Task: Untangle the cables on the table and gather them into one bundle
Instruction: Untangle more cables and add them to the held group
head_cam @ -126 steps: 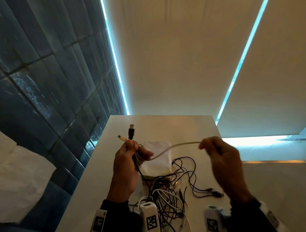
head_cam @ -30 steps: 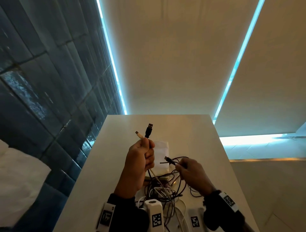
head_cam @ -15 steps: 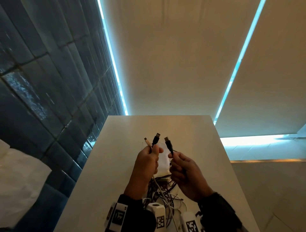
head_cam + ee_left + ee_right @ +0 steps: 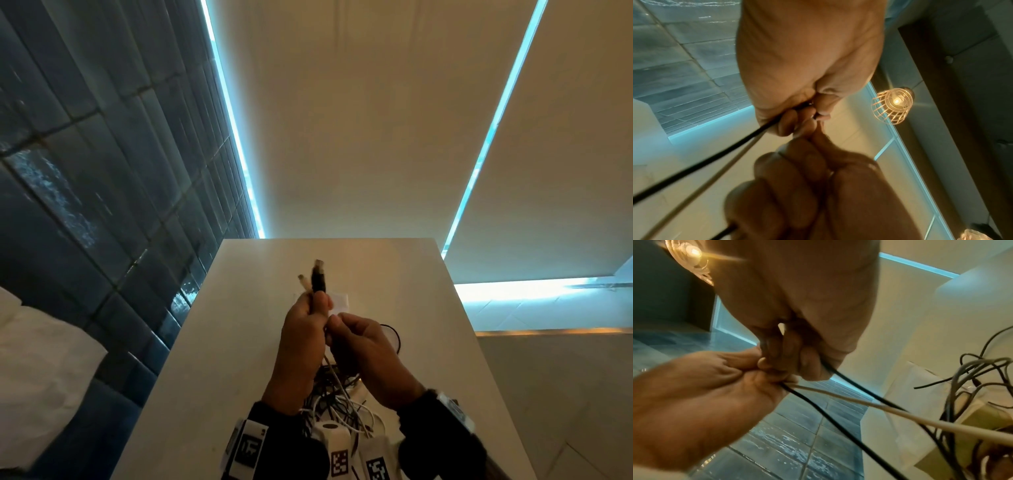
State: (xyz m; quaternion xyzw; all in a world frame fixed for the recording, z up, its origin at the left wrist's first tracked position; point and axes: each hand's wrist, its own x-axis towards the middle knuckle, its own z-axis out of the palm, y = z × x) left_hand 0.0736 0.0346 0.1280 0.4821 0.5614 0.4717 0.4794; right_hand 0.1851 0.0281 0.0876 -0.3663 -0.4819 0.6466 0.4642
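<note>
Cables: the black plug (image 4: 318, 279) from the right hand (image 4: 368, 356) now stands beside the beige plug (image 4: 303, 281) in the left hand (image 4: 301, 339) grip, right hand pinching the cords below, tangle (image 4: 337, 394) on the desk (image 4: 212, 359) beneath still waiting.

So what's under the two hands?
Under the left hand and right hand lies a tangle of black and white cables on the table. The hands cover the tangle's middle, so that part stays hidden.
</note>
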